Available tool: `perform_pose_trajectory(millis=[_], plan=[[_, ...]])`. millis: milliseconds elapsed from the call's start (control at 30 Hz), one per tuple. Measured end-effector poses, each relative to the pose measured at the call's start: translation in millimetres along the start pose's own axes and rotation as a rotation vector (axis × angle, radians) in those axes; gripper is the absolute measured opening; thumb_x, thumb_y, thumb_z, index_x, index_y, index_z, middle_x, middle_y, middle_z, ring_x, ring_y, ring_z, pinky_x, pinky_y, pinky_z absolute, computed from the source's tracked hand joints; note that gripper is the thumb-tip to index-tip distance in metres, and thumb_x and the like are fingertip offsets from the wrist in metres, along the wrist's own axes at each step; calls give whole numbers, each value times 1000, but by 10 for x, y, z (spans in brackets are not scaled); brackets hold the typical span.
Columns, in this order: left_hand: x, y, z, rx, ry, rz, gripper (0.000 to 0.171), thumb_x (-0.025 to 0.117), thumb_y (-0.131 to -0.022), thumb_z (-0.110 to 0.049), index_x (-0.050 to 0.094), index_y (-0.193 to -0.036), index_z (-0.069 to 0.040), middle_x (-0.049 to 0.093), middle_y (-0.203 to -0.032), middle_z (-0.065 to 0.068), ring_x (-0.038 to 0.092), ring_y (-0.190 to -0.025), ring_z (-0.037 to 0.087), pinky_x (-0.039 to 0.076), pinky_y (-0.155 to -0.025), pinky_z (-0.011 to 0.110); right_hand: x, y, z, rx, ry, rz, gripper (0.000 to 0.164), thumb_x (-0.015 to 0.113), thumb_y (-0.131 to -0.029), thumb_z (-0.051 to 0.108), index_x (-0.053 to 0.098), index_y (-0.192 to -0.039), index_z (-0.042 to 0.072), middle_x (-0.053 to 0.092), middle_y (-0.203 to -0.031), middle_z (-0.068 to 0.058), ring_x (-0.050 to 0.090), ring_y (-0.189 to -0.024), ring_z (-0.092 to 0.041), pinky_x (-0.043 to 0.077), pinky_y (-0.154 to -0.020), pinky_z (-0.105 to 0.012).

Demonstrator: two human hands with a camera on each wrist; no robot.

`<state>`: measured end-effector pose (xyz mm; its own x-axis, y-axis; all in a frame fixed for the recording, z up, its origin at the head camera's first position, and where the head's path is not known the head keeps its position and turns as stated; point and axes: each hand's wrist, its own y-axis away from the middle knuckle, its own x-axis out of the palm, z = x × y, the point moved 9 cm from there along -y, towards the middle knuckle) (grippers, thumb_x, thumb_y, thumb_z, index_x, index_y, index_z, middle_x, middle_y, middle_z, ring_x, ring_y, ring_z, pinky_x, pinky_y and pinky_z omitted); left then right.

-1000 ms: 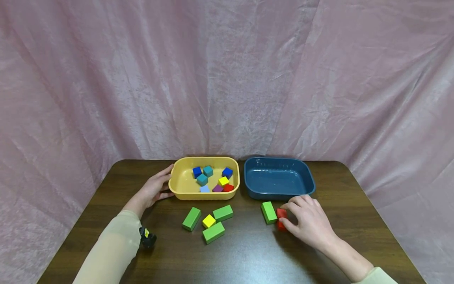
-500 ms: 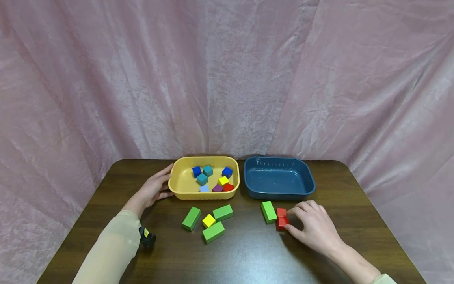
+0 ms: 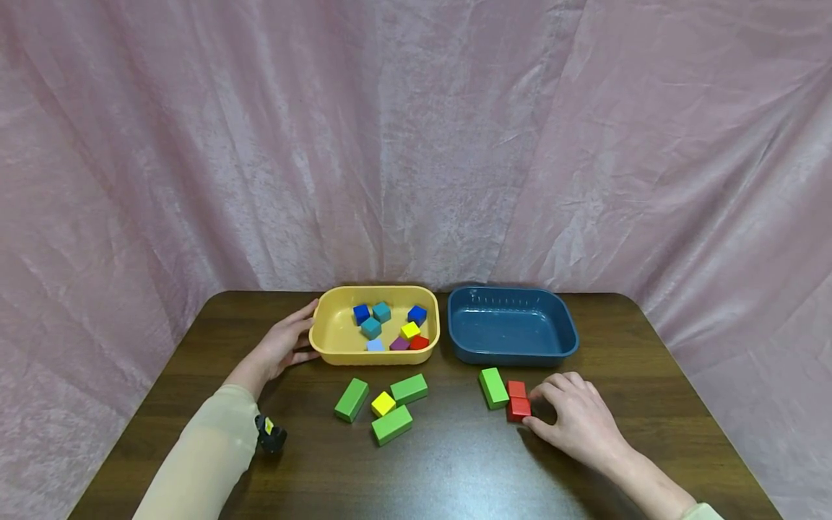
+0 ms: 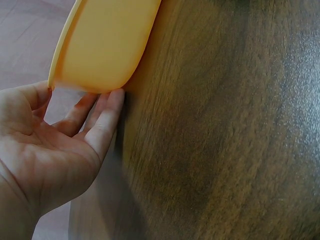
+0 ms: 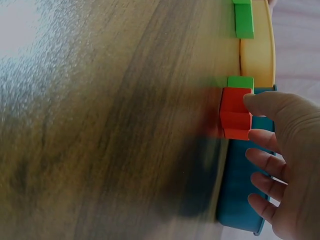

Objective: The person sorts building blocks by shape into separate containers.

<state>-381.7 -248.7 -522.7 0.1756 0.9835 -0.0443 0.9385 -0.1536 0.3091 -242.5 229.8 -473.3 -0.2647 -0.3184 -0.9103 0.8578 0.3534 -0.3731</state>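
Two red cubes (image 3: pixel 518 409) stand together on the table, one nearer and one farther, close to the right of a green block (image 3: pixel 493 388). My right hand (image 3: pixel 577 417) is just right of them. In the right wrist view its thumb tip overlaps the side of the red cubes (image 5: pixel 236 112), while the other fingers extend loosely with nothing between them. At the yellow tray's (image 3: pixel 373 359) left end, my left hand (image 3: pixel 278 348) rests its outstretched fingertips against the wall. The left wrist view has those fingertips at the rim and lower edge of the yellow tray (image 4: pixel 102 45).
Inside the yellow tray lie several small colored cubes. A dark blue tray (image 3: pixel 512 357) stands right of it. In front of the yellow tray sit a yellow cube (image 3: pixel 383 404) and three green blocks (image 3: pixel 352 400). A pink curtain (image 3: pixel 416 144) hangs behind the table.
My right hand had its thumb and fingers around the red cubes; it has drawn back to their right, uncovering them. The left hand and both trays have not moved.
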Motion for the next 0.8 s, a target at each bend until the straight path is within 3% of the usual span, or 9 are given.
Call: perform_pose_trajectory(millis=[367, 800], plan=[[-4, -31, 15, 10, 32, 3, 56, 42, -112, -28, 21, -164, -35, 29, -166, 8, 60, -120, 26, 55, -94, 45, 64, 5, -19, 35, -11, 47, 32, 91, -72, 42, 73, -90, 24, 64, -97, 8, 55, -98, -21, 44, -84, -45], [-7, -17, 16, 9, 19, 10, 56, 41, -112, -29, 20, -164, -36, 24, -168, 7, 59, -122, 27, 53, -97, 47, 113, 43, -9, 50, -14, 72, 31, 90, -72, 43, 73, -91, 26, 65, -100, 7, 55, -101, -21, 44, -87, -46]])
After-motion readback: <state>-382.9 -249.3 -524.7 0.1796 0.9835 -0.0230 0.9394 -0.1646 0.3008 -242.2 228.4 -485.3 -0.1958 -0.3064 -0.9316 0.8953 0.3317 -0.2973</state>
